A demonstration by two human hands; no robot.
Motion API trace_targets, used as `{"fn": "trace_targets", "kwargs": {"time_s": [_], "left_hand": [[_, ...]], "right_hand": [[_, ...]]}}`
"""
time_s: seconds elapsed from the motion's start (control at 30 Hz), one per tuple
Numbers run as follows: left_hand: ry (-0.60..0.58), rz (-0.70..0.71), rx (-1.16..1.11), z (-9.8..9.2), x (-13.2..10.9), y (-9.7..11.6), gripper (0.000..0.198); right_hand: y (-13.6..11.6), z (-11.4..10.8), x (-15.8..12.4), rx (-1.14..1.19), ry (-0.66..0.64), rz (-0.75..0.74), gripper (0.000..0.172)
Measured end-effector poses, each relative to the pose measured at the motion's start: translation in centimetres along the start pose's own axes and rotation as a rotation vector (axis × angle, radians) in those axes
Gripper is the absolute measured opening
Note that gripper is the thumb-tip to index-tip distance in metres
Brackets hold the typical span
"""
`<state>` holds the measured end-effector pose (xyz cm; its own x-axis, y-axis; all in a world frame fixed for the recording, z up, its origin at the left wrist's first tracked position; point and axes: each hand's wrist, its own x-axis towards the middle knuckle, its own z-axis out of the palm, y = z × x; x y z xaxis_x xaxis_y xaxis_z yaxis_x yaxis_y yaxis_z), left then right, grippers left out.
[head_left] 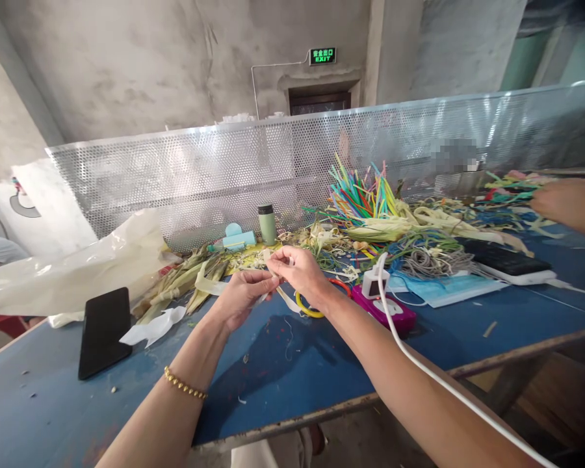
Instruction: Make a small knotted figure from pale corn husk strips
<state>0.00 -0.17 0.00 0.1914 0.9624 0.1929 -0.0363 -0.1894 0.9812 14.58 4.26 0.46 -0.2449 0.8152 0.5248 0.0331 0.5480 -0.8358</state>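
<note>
My left hand (241, 296) and my right hand (297, 270) meet above the blue table (283, 370), both pinched on a thin pale strip (288, 300) that runs between the fingers and trails down toward the table. A gold bead bracelet (184, 385) sits on my left wrist. Just behind my right wrist lie yellow-and-orange scissor handles (312, 311). A heap of pale strips and husk-like bundles (190, 279) lies left of my hands.
A black phone (104, 331) lies at the left, beside a pale plastic bag (78, 266). A magenta power strip (385, 311) with a white cable (439, 380) crosses my right arm. Coloured strips (361, 192), a green bottle (267, 224) and a perforated metal screen (297, 162) stand behind. Another person's hand (570, 205) works far right.
</note>
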Motion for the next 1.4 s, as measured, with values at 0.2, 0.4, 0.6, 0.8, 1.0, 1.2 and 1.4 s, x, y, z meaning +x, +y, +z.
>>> {"fn": "trace_targets", "kwargs": {"time_s": [0.2,0.4,0.6,0.8,1.0,1.2,1.4], "left_hand": [[0.023,0.055,-0.079,-0.7,0.5,-0.7,0.022],[0.001,-0.037,-0.153,-0.9,0.5,-0.8,0.028],[-0.03,0.0,-0.11,-1.1,0.6,-1.1,0.025],[-0.064,0.098,-0.03,-1.0,0.4,-0.8,0.024],[-0.052,0.055,0.014,-0.6,0.1,-0.3,0.02],[-0.077,0.062,0.001,-0.7,0.0,-0.3,0.018],[-0.09,0.058,-0.021,-1.0,0.3,-0.7,0.017]], "right_hand": [[0.1,-0.6,0.3,-0.039,-0.039,0.048,0.023],[0.6,-0.3,0.5,-0.177,-0.025,-0.064,0.014],[0.1,-0.1,0.2,-0.134,-0.055,-0.03,0.017],[0.1,-0.2,0.2,-0.197,-0.017,-0.026,0.019],[0.7,-0.4,0.4,-0.254,0.033,-0.073,0.023],[0.7,-0.1,0.3,-0.271,0.082,-0.066,0.023],[0.6,-0.1,0.3,-0.273,0.123,-0.069,0.025]]}}
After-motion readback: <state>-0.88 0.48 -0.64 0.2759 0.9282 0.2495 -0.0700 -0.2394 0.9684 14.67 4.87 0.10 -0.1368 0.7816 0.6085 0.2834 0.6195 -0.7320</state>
